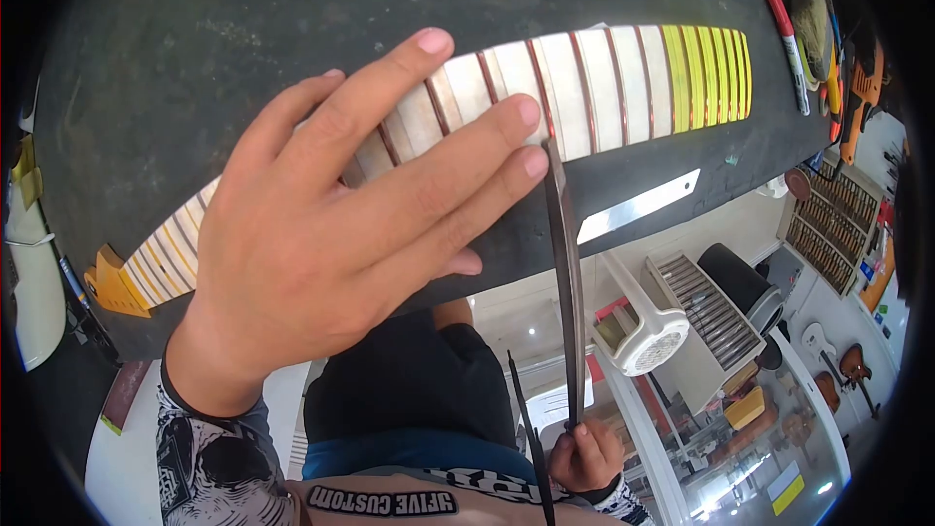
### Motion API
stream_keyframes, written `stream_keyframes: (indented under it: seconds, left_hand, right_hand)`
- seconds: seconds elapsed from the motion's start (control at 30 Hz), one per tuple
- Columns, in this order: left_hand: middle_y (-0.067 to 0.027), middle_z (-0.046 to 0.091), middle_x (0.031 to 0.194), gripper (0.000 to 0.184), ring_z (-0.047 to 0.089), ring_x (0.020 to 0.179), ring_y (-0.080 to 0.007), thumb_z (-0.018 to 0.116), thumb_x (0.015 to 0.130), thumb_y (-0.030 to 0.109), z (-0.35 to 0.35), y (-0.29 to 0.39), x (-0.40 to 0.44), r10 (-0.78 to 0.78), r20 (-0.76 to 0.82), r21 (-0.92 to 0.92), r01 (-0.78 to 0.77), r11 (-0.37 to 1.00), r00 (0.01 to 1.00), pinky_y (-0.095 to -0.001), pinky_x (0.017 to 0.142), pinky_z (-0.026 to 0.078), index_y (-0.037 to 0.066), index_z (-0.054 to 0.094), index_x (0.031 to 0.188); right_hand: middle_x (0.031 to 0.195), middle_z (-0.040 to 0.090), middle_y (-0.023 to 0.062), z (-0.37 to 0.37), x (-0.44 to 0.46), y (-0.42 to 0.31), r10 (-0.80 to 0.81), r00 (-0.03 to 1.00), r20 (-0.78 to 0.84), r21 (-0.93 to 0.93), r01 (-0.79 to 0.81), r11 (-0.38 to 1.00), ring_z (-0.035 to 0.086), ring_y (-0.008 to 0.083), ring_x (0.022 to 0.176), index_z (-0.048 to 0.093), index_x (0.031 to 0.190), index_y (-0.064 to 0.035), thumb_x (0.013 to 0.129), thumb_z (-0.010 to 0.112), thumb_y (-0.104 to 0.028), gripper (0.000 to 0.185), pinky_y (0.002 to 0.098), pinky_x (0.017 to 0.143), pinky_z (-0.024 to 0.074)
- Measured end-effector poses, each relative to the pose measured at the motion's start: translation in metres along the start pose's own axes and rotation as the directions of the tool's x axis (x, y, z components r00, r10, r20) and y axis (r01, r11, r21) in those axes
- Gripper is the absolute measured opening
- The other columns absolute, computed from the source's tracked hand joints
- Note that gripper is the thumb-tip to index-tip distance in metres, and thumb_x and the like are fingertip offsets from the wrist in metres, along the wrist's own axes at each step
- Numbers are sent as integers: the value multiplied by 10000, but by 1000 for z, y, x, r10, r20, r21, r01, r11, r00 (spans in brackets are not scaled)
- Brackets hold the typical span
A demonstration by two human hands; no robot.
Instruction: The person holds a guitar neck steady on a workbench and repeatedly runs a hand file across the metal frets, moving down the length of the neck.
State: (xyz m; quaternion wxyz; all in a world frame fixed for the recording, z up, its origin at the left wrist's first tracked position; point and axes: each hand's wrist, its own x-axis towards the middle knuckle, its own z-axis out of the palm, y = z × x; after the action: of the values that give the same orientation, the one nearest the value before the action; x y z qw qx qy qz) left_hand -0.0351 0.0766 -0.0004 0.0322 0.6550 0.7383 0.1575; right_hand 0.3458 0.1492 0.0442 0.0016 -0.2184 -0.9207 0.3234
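A guitar neck (609, 88) lies across the dark bench with its fretboard up. Whitish tape covers the board between copper-coloured frets, and yellow tape covers the right end. Palm down, my left hand (331, 195) rests on the board with its fingers spread. A long, slim dark file (567, 282) runs up from my right hand (589, 456), whose fingers are wrapped around its lower end. Its tip meets the near edge of the board at a fret, close to my left fingertips. A second thin dark strip (531, 429) stands beside my right hand; whether I hold it is unclear.
On the bench (243, 0), a silver metal plate (638, 205) lies at the near edge and a red-and-white marker (789, 49) at the right. An orange-handled tool (862, 102) is farther right. Below the edge are a white appliance (653, 341) and a glass case (769, 458).
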Motion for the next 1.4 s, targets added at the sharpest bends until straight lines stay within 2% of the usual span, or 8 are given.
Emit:
stream_keyframes:
  seconds: [0.27,0.43,0.57,0.83,0.93,1.07,1.27,1.4]
  left_hand:
    - [-31,622,1268,530,544,1204,-368,683,736,416,0,-1,1,19,-23,-4,-19,1000,1000,-403,844,507,144,679,1191]
    - [-35,624,1262,538,550,1195,-370,679,733,431,1,0,1,27,-25,3,-27,1000,999,-398,838,510,143,680,1188]
    - [-39,621,1265,548,554,1187,-375,677,731,442,10,-10,1,163,-66,133,-154,979,984,-404,847,514,140,678,1188]
    - [-81,620,1255,607,566,1156,-404,683,710,447,24,-28,-2,323,-177,261,-273,926,930,-433,920,509,101,656,1208]
    - [-101,620,1256,606,572,1144,-409,695,688,455,18,-20,5,262,-140,202,-231,952,955,-443,926,507,107,671,1184]
    - [-102,619,1263,584,569,1153,-409,699,674,472,-1,7,9,75,-19,96,-73,993,997,-444,923,511,133,694,1150]
    - [-97,616,1270,596,563,1168,-402,697,667,478,0,4,6,95,-12,103,-93,990,995,-444,947,504,137,693,1156]
    - [-98,617,1270,592,560,1174,-397,704,662,468,-1,5,6,87,-17,94,-85,992,996,-447,957,498,140,694,1155]
  right_hand:
    - [822,621,144,3,131,-22,-49,997,-63,17,50,999,590,236,622,594,1216,-28,668,682,49,560,312,527,496]
    - [859,614,147,7,79,-4,-39,997,-65,-6,39,999,585,245,631,580,1217,-31,661,679,46,570,325,529,500]
    - [882,600,147,2,11,14,-24,1000,-6,-21,24,999,593,259,657,570,1211,-38,651,681,40,577,326,538,504]
    - [817,624,130,14,103,-7,-86,988,-126,31,91,995,576,215,593,617,1199,-20,658,680,60,551,285,505,481]
    - [805,629,127,14,139,-14,-52,990,-129,77,62,995,577,204,590,631,1178,-18,665,686,59,521,265,492,471]
    - [817,630,140,19,96,1,-65,986,-154,87,79,993,583,225,595,620,1183,-19,665,683,54,527,286,504,480]
    - [828,619,141,16,-1,17,-41,996,-75,2,41,999,586,248,612,593,1204,-52,627,684,47,592,313,521,486]
    - [815,611,131,18,33,9,-65,991,-113,13,66,998,577,234,594,607,1205,-39,635,699,53,584,301,510,478]
